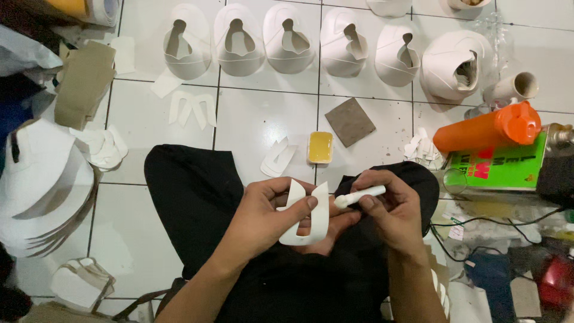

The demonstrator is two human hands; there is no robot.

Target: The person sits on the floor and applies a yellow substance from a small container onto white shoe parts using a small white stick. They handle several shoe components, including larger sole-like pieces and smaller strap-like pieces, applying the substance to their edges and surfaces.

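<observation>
Left hand (266, 218) fingers pinch a white U-shaped cut piece (306, 215) over the lap; right hand (391, 209) fingers grip a white applicator (359, 196), tip at the piece's right arm. Judged mid-batch: six shaped white uppers (239, 40) stand far, loose pieces (192, 107) lie uncoated on the floor (263, 113) beside a yellow glue tray (320, 147).

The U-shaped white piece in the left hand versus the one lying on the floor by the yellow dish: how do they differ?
The held U-shaped piece is pinched in the left hand over the lap, with the right hand bringing a white applicator to it. The floor piece lies flat and untouched beside the yellow dish. Both are white, similarly shaped cutouts.
</observation>
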